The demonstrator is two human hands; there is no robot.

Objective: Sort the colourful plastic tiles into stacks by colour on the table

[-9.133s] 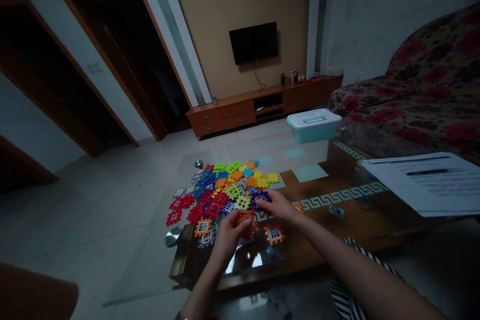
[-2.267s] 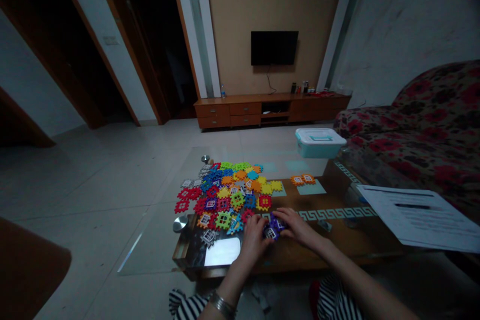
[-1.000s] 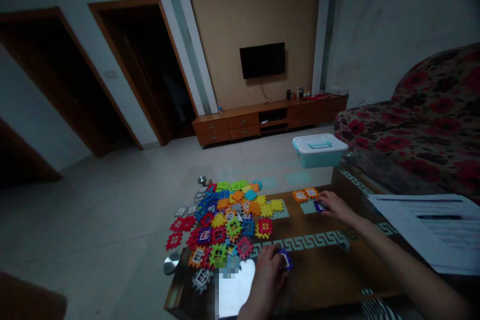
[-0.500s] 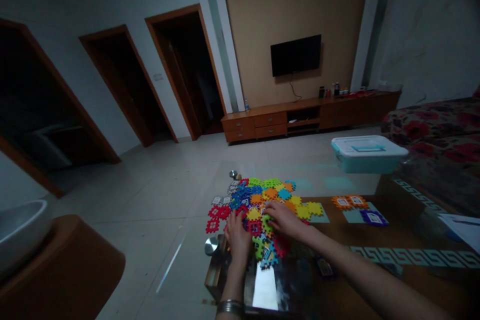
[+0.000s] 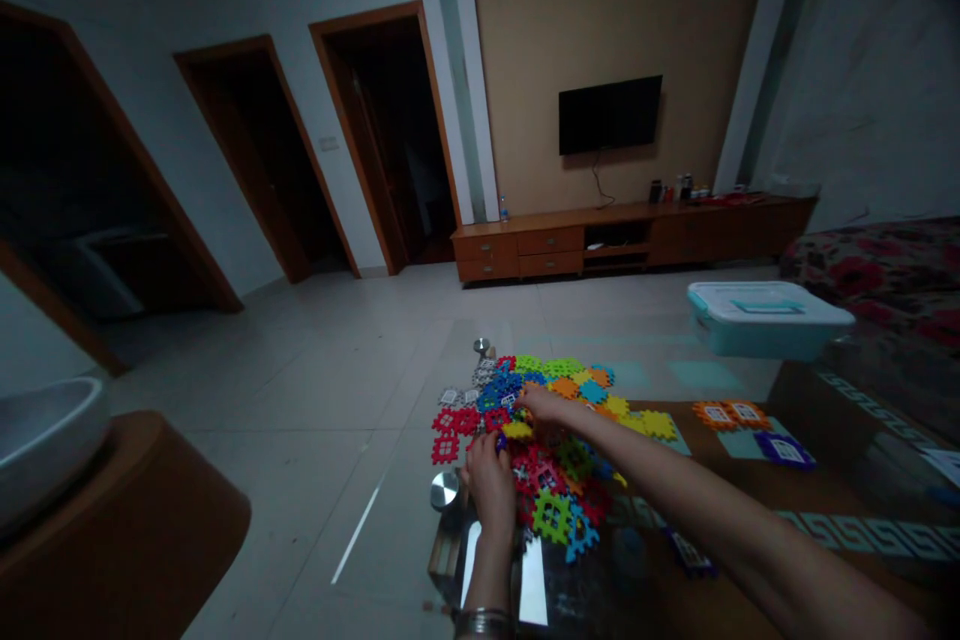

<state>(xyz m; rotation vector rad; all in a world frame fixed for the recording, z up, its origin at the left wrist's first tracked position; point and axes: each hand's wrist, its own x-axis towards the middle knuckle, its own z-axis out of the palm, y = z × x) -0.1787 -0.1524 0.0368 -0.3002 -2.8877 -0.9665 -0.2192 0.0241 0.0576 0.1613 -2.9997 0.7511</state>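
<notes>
Notched plastic building tiles in many colours lie heaped on the glass table. My left hand (image 5: 491, 480) is at the near left of the heap, its fingers bent around a purple tile (image 5: 501, 441). Just beyond it is a yellow tile (image 5: 517, 430), slightly tilted. My right hand (image 5: 543, 405) reaches over the middle of the heap, fingertips pinched beside the blue tiles (image 5: 506, 385); what they hold is hidden. Red tiles (image 5: 445, 448) lie left of my left hand. A green tile (image 5: 552, 517) and a light blue tile (image 5: 581, 532) lie at the heap's near end.
A lidded teal storage box (image 5: 769, 325) stands at the table's far right. Two orange tiles (image 5: 731, 414) and a purple tile with a white window (image 5: 784, 450) lie apart to the right. A round metal table fitting (image 5: 444, 490) sits by the left edge.
My right hand has moved away from me and slightly left over the heap. The near tiles have shifted and spread. Purple now shows at my left fingertips. The view has turned slightly left.
</notes>
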